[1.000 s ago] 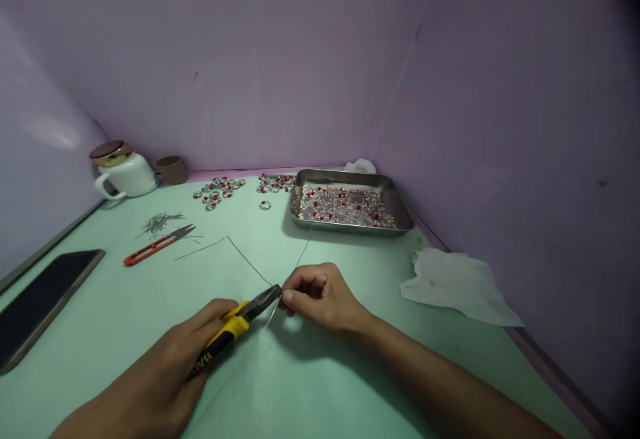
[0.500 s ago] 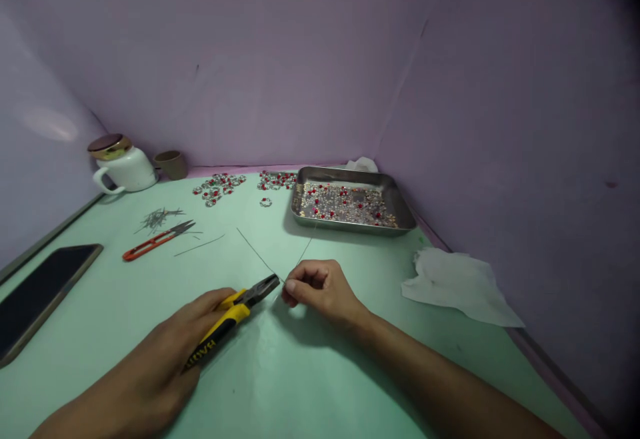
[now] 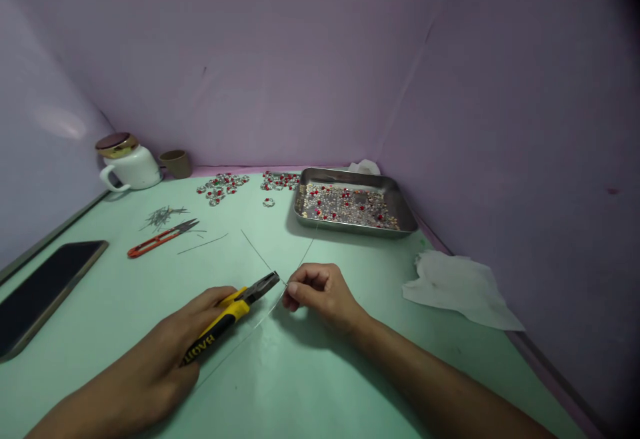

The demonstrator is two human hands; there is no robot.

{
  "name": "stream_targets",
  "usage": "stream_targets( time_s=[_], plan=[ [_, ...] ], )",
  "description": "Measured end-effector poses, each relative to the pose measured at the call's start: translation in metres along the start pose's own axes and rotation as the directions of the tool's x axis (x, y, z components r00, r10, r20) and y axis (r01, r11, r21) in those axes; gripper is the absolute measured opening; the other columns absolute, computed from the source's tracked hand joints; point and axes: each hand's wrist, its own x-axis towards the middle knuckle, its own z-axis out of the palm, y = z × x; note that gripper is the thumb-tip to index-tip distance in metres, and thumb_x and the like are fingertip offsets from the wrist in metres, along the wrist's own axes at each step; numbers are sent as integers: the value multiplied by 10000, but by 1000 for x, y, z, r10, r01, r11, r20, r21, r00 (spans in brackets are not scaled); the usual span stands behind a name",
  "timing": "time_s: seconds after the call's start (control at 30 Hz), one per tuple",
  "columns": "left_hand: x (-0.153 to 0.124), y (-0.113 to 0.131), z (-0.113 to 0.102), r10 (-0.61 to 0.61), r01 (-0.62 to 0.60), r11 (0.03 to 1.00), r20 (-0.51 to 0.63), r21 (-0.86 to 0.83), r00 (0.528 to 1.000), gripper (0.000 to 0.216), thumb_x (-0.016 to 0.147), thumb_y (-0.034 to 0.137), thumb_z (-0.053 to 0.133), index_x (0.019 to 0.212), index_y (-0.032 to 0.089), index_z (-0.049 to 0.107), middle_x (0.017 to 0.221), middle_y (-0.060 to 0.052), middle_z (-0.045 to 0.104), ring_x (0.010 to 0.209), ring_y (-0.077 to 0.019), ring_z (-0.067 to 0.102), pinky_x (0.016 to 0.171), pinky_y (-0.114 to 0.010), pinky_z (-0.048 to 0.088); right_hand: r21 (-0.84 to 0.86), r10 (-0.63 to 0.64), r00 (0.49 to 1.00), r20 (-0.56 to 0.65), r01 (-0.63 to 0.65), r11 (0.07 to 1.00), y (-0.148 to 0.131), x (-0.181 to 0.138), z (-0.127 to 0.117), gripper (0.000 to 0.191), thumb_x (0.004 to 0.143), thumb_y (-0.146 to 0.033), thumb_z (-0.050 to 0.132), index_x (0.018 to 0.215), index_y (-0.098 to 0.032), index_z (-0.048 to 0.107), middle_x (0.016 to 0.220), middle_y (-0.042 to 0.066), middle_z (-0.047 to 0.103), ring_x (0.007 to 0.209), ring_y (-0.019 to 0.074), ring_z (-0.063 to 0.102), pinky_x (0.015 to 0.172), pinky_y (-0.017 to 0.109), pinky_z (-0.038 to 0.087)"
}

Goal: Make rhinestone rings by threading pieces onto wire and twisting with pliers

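My left hand is wrapped round yellow-and-black pliers, whose jaws point right at the thin wires. Fingers pinched together, my right hand holds the wire close to the plier tips. Wire ends spread from that pinch: one runs up-left, one up-right toward the tray, and a pale strand trails down-left beneath the pliers. Whether the jaws grip the wire I cannot tell. Beyond the hands stands a metal tray of small clear, gold and red beads.
Orange-handled thread snips lie left, near cut wire pieces and a phone. Beaded rings are heaped at the back, beside a white lidded mug and a brown cup. White tissue lies right.
The pale strand below the pliers now shows much longer, reaching down-left. Both hands stay nearly in place; the whole view has shifted slightly.
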Motion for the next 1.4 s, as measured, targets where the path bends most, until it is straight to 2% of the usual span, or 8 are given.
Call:
stream_targets(
  time_s=[0.13,0.27,0.43,0.63,0.83,1.1,1.23,1.4],
  plan=[
    [6,15,-2,-1,-3,997,-66,-74,998,523,665,141,378,1157,263,511,1257,-28,517,1126,-265,490,914,-360,439,31,-1,1000,13,0,1000,2,1,0,101,636,-213,611,575,-135,589,513,0,598,478,87,529,503,221,412],
    [10,18,-1,-6,1,997,-57,-82,998,471,656,110,376,1077,238,546,1182,-38,562,1060,-248,530,862,-326,468,-17,-8,1000,-22,7,1000,2,1,1,88,631,-202,607,581,-132,593,520,4,596,482,95,532,503,229,412],
    [10,13,2,-3,-2,996,-54,-90,999,483,660,86,363,1088,234,531,1163,-36,557,1060,-225,523,889,-307,446,-55,-21,998,-59,18,998,5,2,1,81,642,-199,610,604,-127,606,539,11,602,507,106,544,524,239,425],
    [10,14,1,-7,1,992,-47,-128,999,465,668,89,368,1074,230,545,1161,-37,557,1058,-231,520,892,-319,444,79,4,1000,16,-5,997,11,3,-2,162,679,-286,635,671,-125,618,634,33,635,551,113,576,563,255,450],
    [11,15,0,3,-8,992,-39,-123,999,530,629,70,358,1104,230,532,1189,-37,542,1083,-244,502,885,-329,449,33,31,999,43,-33,999,13,4,-3,197,707,-323,622,689,-127,625,643,30,629,534,104,569,552,250,445],
    [10,12,4,16,-25,993,-83,-112,996,521,649,85,371,1117,248,528,1219,-29,529,1089,-236,508,920,-334,426,1,-38,999,-18,38,999,9,4,-1,154,686,-276,626,639,-129,621,569,14,608,527,100,546,548,243,434],
    [10,13,2,17,-21,996,-54,-89,998,604,613,79,361,1176,262,481,1257,-22,502,1117,-242,493,941,-347,410,-76,-66,997,-28,64,995,7,3,-1,124,695,-238,591,642,-127,615,569,19,610,531,104,547,546,243,435],
    [5,13,0,-2,2,999,1,-44,1000,694,585,72,359,1247,270,423,1323,-17,452,1180,-271,437,950,-377,401,-390,-287,956,-54,245,888,2,-1,1,135,734,-200,534,666,-138,633,588,24,620,539,102,528,516,222,409]
  ],
)
